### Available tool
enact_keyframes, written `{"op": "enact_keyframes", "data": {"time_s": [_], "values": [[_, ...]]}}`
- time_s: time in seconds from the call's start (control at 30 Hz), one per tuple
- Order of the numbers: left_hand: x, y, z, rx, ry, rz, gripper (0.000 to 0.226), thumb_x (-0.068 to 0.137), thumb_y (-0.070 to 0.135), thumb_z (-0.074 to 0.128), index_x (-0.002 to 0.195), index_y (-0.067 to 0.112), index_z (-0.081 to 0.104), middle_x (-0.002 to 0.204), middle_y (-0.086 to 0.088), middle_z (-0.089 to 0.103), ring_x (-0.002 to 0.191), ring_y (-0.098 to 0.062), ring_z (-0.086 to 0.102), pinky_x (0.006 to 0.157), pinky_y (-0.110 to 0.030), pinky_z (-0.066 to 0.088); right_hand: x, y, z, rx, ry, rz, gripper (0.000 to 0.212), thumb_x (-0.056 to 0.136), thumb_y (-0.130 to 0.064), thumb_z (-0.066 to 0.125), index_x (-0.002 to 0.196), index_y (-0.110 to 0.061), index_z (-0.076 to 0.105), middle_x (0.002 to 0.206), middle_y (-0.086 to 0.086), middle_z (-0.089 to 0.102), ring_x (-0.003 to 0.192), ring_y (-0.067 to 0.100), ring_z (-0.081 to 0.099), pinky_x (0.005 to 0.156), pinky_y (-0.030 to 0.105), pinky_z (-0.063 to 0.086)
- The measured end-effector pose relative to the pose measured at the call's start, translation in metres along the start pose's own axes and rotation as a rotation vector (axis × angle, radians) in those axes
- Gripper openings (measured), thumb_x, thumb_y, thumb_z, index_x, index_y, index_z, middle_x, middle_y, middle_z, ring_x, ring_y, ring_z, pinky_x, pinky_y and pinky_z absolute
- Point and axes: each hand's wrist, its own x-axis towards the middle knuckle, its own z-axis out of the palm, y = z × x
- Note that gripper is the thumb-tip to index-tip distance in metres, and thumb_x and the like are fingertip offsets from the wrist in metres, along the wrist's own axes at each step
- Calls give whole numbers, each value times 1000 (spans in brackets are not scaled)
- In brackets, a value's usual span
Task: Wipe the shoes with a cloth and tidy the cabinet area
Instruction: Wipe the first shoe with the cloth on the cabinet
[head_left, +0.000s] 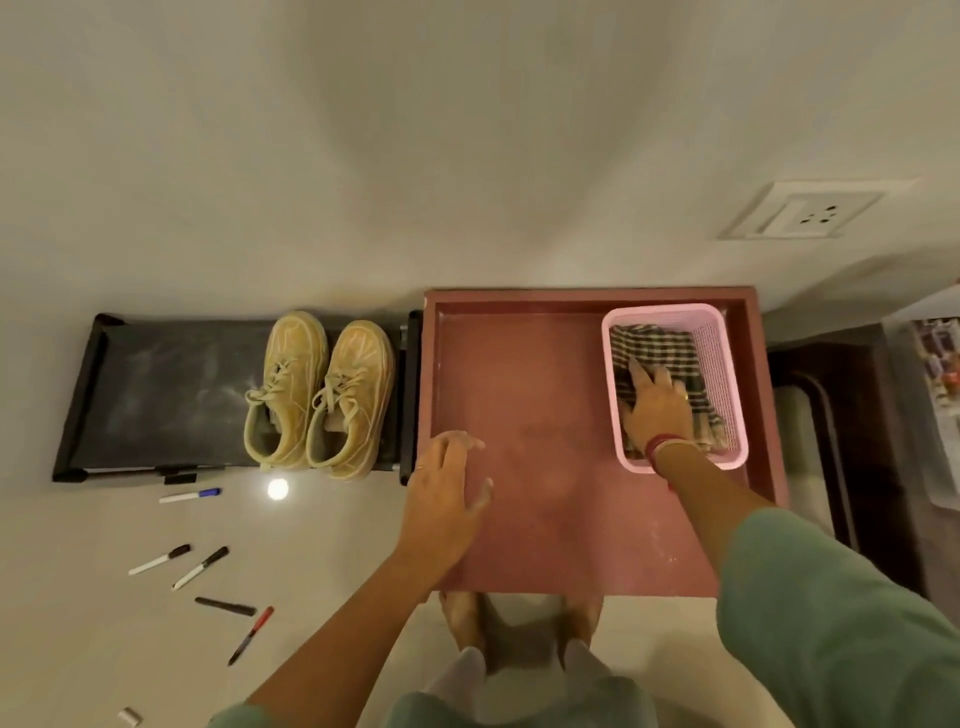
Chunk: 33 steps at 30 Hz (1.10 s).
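Right hand (658, 408) rested on the cloth (649, 343) beneath it — fingers (636, 371) apparently flat — shoes (353, 384) well beyond the relaxed left hand (447, 493).

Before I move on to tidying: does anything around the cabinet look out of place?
Yes. Five markers lie scattered at odd angles on the floor in front of the black shoe rack, left of the red cabinet. A small grey cylinder, perhaps a cap, lies apart. The tan shoes sit neatly paired.

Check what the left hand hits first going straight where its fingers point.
Likely only the raised back rim of the cabinet top; the left hand points across bare red surface, passing left of the basket. Height unclear.
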Motion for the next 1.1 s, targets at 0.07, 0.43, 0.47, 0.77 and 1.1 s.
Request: {"op": "enact_keyframes", "data": {"time_s": [0.07,0.43,0.47,0.77,1.1], "values": [[0,-8,12,-4,-10,-7,33,87,21,64,118,20,51,127,4,45,117,-8,38,98,-26,32,4,1,6,-77,108,-18,51,90,-17,52,140,-18,40,127,16,45,108,39,45,89,48,44],[-25,5,-12,-39,40,-50,33,86,17,66,116,18,54,128,-2,46,120,-20,43,100,-34,38,-73,-25,-101,764,353,82,20,94,-8,40,104,-14,57,98,6,47,56,1,54,46,11,46],[-28,6,-20,-35,59,-59,33,85,16,67,116,18,55,127,-3,47,119,-21,44,99,-34,39,-92,-28,-109,780,379,61,16,93,-10,45,104,-13,56,98,4,46,64,1,54,54,11,48],[-38,-94,-54,232,386,-155,61,67,-4,68,123,8,48,125,-15,48,117,-35,47,95,-50,44,-160,-66,-62,731,435,-230,37,83,-9,65,119,-19,61,100,-1,54,84,22,60,71,43,56],[-25,-246,13,676,391,-4,124,56,44,88,151,14,14,155,-14,22,146,-32,13,114,-57,11,-133,-70,80,-90,674,-441,31,66,1,70,92,-16,71,77,12,50,62,32,52,44,30,38]]}}
